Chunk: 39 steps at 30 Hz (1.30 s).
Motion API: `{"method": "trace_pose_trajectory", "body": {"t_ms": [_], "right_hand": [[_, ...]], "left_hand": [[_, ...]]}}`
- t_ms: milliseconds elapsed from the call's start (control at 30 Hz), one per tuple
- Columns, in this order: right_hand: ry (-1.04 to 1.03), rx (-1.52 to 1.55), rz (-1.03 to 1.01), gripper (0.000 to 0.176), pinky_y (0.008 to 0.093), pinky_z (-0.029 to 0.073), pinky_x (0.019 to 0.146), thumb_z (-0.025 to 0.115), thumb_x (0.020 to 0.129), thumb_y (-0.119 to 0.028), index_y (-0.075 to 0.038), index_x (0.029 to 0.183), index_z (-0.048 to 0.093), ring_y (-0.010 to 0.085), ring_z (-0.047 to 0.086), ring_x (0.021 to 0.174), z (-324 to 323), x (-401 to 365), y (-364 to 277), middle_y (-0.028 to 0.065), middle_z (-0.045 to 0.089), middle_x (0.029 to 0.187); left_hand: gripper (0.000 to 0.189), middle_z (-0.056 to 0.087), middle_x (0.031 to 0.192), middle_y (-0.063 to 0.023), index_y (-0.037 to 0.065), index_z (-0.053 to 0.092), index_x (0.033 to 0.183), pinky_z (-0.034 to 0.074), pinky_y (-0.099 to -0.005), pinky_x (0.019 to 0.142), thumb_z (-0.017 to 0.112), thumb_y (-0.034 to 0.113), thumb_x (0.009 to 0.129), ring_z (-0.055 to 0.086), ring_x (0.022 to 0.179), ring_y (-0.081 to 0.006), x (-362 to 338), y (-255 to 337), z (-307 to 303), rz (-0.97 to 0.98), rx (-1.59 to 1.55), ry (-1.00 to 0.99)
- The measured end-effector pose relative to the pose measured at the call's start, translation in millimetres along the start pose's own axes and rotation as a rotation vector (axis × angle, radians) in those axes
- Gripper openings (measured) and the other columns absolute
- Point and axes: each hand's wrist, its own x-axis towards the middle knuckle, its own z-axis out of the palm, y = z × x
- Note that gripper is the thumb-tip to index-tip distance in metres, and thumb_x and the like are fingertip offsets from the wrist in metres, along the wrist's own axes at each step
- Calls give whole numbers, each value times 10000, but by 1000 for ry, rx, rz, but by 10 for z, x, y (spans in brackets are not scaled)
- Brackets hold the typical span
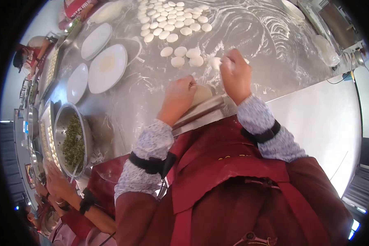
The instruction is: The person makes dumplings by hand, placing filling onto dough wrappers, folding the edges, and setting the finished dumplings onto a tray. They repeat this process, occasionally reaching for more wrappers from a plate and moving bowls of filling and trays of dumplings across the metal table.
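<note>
1. Our left hand (178,96) is closed around the near end of a pale dough lump (203,95) that lies on the floured steel table (250,41), close to its near edge.
2. Our right hand (235,74) is just beyond the lump, with its fingertips pinched together on a small dough piece (215,62) held just above the tabletop.
3. The two hands are near each other but not touching, and the lump lies between them.
4. A brown stick (199,116) lies along the table edge under our wrists. It may be a rolling pin, but our arms cover too much of it to be sure.
5. Just beyond the right hand, four flattened dough rounds (181,51) sit in a loose cluster.
6. Farther off, many more rounds (172,18) lie in close rows across the flour.
7. To the left there are three white plates. The largest plate (107,67) has a pale patch in its middle, a second plate (96,41) is beyond it, and a third plate (77,82) is nearer to us.
8. A steel bowl (60,127) of chopped green filling (74,141) stands at the table's near left.
9. Beside that bowl, a co-worker's hands (59,184) are together low on the left. We cannot make out what they hold.
</note>
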Motion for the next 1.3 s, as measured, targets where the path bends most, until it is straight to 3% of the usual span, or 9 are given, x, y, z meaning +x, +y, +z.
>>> {"method": "trace_pose_trajectory", "body": {"t_ms": [167,333,400,533,700,767,1033,1167,1300], "right_hand": [[5,0,-106,109,330,458,586,522,770,-97,-20,847,529,301,562,599,140,129,42,167,576,703],[-32,-67,-59,147,390,466,581,554,757,-148,-26,830,519,379,586,668,380,332,50,195,586,695],[-20,-28,-72,131,392,464,576,548,758,-137,-29,826,518,379,583,660,184,181,52,193,584,688],[4,89,-23,83,404,452,555,532,758,-105,-44,811,512,381,571,624,-34,-70,88,184,572,658],[-9,2,-106,87,424,443,540,533,752,-117,-55,808,509,393,566,621,353,322,26,191,567,658],[-3,-68,-59,84,425,445,545,534,750,-118,-58,804,512,393,567,632,392,324,3,196,562,653],[3,40,-64,58,341,443,547,499,778,-69,-15,801,500,273,551,555,-95,-112,18,149,532,627],[-48,-46,-39,73,409,442,573,508,768,-95,-30,800,510,394,561,670,350,306,-21,187,553,674],[-19,-89,-115,76,407,440,579,501,761,-93,-33,806,514,392,556,674,329,260,50,192,543,679]], "left_hand": [[170,602,733,-173,-22,560,877,453,-359,688,488,112,800,588,716,-302,-37,96,29,-50,-124,-24],[169,606,783,-205,-24,560,865,445,-411,677,480,108,797,591,751,-353,94,90,159,12,-82,151],[178,600,782,-207,-13,569,857,442,-420,661,481,134,811,587,736,-360,50,-11,86,90,69,-2],[117,605,759,-199,19,578,819,451,-440,666,497,98,790,580,730,-385,-62,12,-1,-98,-96,50],[164,603,756,-198,6,560,898,450,-412,676,505,125,799,587,746,-347,41,86,141,49,-135,176],[149,603,765,-198,1,565,871,447,-415,691,508,117,796,586,767,-348,65,104,98,-11,-145,61],[133,608,761,-183,0,566,847,449,-409,681,523,116,801,588,746,-345,-111,-60,-44,-86,-158,21],[123,603,743,-180,10,562,860,454,-411,659,513,109,806,589,722,-346,-40,53,123,21,-148,114],[127,594,751,-193,22,561,875,452,-421,669,520,118,803,574,740,-367,-54,-69,161,13,-122,213]]}}
